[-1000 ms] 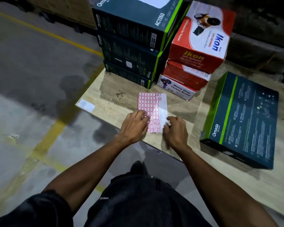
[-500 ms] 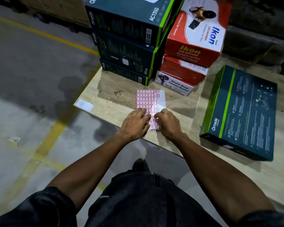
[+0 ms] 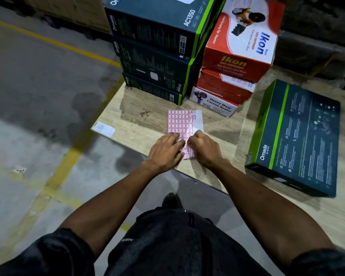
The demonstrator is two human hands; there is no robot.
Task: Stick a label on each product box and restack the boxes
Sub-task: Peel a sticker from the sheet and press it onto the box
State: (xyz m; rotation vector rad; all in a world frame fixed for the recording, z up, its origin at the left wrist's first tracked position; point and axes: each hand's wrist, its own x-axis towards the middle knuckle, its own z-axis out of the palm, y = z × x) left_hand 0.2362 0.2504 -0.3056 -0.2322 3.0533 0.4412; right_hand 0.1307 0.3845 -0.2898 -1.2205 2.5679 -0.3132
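A sheet of red-bordered labels (image 3: 180,121) lies flat on the wooden board (image 3: 133,124). My left hand (image 3: 164,152) presses its near left part with straight fingers. My right hand (image 3: 204,149) sits at the sheet's near right edge with fingers curled onto it; whether it pinches a label is hidden. A dark teal Omada box (image 3: 299,136) lies flat to the right. Behind the sheet stands a stack of teal Omada boxes (image 3: 153,46), with a stack of red Ikon boxes (image 3: 237,56) beside it.
A white paper slip (image 3: 104,128) lies at the board's left corner. Grey concrete floor with yellow lines (image 3: 66,162) spreads to the left. Cardboard cartons (image 3: 68,6) stand at the far back. My dark-clothed legs are below the board's near edge.
My right hand has slid left along the sheet's near edge until it is close to my left hand. The left hand has stayed pressing on the sheet.
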